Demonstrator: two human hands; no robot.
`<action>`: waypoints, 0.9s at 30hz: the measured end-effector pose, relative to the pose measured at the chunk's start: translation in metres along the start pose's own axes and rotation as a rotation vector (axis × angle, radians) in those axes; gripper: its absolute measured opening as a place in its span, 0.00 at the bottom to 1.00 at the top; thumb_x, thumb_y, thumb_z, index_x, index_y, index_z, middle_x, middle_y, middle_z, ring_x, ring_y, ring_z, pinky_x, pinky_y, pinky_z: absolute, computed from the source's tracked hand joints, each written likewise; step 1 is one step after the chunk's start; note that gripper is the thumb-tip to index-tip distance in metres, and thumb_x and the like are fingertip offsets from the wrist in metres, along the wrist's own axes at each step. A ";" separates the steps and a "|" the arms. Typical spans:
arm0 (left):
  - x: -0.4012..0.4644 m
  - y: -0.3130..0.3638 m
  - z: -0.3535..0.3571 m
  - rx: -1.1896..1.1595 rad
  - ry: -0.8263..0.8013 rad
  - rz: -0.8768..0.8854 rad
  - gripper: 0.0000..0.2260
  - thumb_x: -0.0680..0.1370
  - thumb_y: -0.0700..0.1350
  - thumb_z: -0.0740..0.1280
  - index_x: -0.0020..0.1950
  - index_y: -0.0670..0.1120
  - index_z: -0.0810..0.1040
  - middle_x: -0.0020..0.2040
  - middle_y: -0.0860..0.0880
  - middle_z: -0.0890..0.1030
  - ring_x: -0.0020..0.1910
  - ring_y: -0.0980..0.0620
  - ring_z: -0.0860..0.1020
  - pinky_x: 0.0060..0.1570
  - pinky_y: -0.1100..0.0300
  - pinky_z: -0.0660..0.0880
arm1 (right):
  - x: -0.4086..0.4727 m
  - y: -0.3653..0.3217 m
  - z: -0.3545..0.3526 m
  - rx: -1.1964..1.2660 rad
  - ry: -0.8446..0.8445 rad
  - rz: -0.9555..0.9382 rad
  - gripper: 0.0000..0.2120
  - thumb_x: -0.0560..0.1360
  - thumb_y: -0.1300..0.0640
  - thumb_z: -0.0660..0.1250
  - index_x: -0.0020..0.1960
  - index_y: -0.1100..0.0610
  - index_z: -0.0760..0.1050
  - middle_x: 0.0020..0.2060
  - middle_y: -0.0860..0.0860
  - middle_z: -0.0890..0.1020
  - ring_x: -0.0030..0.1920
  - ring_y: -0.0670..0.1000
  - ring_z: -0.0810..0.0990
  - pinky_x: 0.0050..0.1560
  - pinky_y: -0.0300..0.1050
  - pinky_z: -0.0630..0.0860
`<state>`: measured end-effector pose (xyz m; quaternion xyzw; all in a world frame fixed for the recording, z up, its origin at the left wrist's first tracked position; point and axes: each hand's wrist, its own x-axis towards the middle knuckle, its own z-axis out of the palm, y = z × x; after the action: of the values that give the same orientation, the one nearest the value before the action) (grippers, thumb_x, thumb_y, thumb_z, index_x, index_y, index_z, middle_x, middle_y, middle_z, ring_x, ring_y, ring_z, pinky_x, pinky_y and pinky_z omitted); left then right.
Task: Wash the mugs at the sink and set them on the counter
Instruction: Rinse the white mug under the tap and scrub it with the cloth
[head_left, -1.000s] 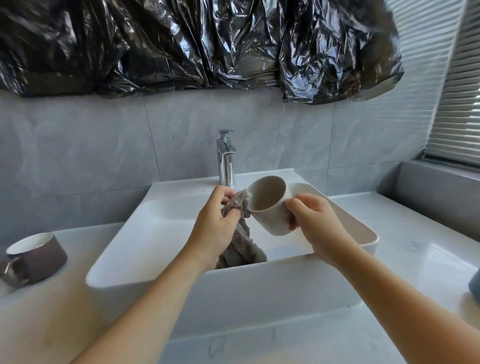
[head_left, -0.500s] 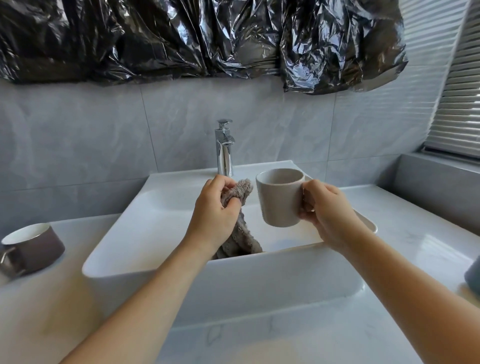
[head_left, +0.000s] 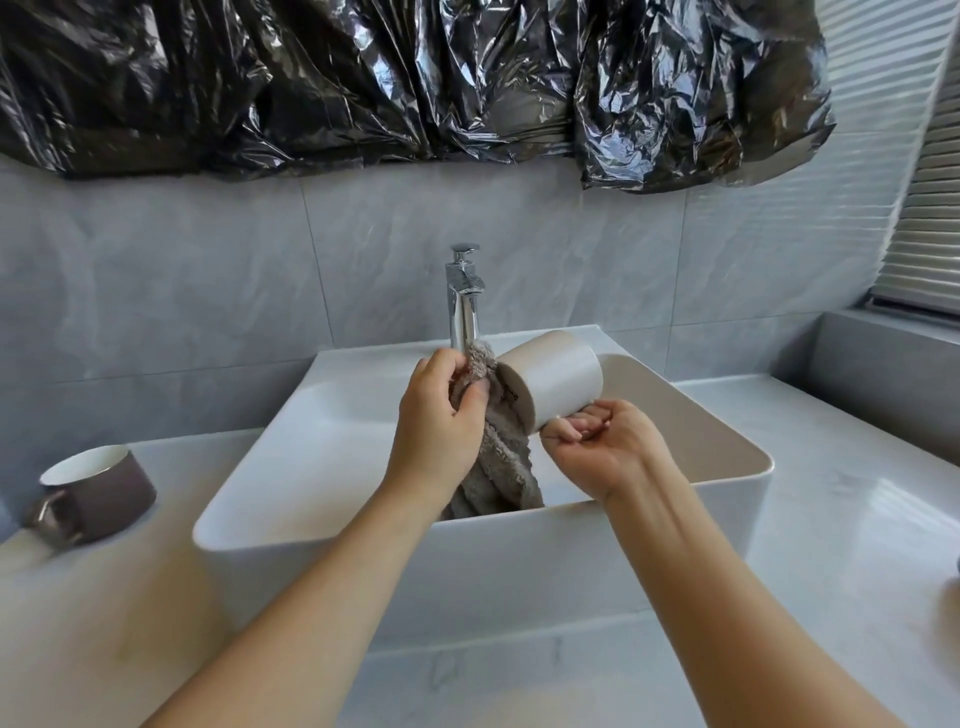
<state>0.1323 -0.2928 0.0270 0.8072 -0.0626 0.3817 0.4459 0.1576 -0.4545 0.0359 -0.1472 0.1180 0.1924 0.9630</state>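
Over the white basin sink (head_left: 322, 514), my right hand (head_left: 605, 449) grips a beige mug (head_left: 553, 376) by its handle from below. The mug lies on its side with its mouth turned left toward the cloth. My left hand (head_left: 441, 426) holds a grey cloth (head_left: 501, 467) bunched at the mug's mouth; the rest of the cloth hangs down into the basin. A brown mug (head_left: 98, 491) with a white inside stands upright on the counter to the left of the sink.
A chrome tap (head_left: 464, 301) stands behind the basin, with no water visibly running. The pale counter (head_left: 841, 519) extends on both sides of the sink. Black plastic sheeting (head_left: 415, 78) hangs on the wall above. A grey object (head_left: 955, 566) sits at the right edge.
My right hand has tipped the beige mug from upright onto its side, mouth toward the cloth. My left hand has brought the cloth up against the mug's opening.
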 end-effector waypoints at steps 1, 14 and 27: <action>0.000 0.000 -0.001 0.052 0.028 -0.003 0.06 0.76 0.42 0.67 0.42 0.47 0.72 0.42 0.48 0.75 0.40 0.51 0.72 0.39 0.59 0.68 | 0.000 0.003 0.001 0.030 -0.011 0.013 0.22 0.78 0.64 0.50 0.25 0.54 0.55 0.20 0.48 0.56 0.22 0.47 0.55 0.29 0.39 0.52; 0.000 0.005 0.002 0.149 0.080 0.146 0.05 0.72 0.36 0.68 0.39 0.42 0.73 0.41 0.49 0.73 0.38 0.52 0.70 0.39 0.64 0.66 | 0.005 0.009 0.002 0.054 -0.039 0.001 0.19 0.76 0.65 0.50 0.28 0.54 0.55 0.23 0.47 0.57 0.22 0.47 0.56 0.27 0.40 0.54; 0.000 0.006 -0.003 0.161 0.149 0.147 0.06 0.72 0.36 0.69 0.40 0.44 0.74 0.43 0.47 0.75 0.39 0.54 0.70 0.40 0.69 0.65 | 0.003 0.009 0.002 0.023 -0.057 0.000 0.22 0.78 0.65 0.48 0.26 0.54 0.54 0.21 0.48 0.56 0.20 0.48 0.55 0.28 0.40 0.53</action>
<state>0.1276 -0.2940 0.0326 0.8032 -0.0573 0.4758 0.3539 0.1565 -0.4447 0.0344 -0.1304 0.0929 0.1954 0.9676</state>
